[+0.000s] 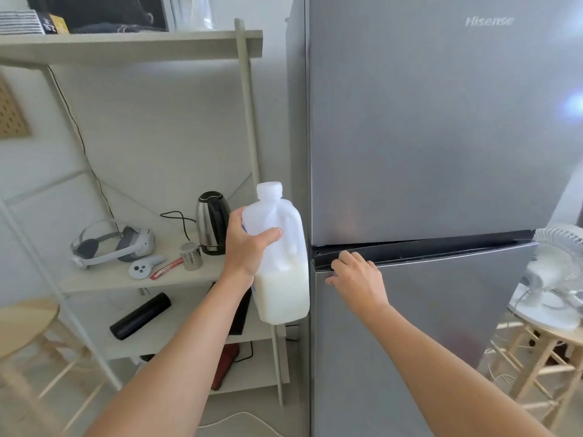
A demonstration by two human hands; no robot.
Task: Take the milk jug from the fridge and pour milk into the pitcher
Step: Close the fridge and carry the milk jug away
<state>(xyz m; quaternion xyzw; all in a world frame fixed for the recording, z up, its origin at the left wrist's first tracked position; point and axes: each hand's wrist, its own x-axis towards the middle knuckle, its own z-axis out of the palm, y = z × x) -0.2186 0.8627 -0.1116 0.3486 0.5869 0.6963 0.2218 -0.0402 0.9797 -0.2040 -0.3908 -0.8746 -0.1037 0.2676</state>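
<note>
My left hand [247, 244] grips a translucent plastic milk jug [280, 269] by its upper body, holding it upright in the air just left of the fridge. The jug has a white cap and is under half full of milk. The grey fridge [435, 137] fills the right half of the view with both doors shut. My right hand [356, 279] rests with spread fingers on the top edge of the lower door, at the dark gap between the two doors. No pitcher is in view.
A pale shelf unit [142, 279] stands left of the fridge with a steel kettle [212, 222], a small metal tin [191, 255], a headset [113, 242] and a controller. A white fan [555, 272] sits on a wooden stool at right. A round wooden stool [22, 323] is at lower left.
</note>
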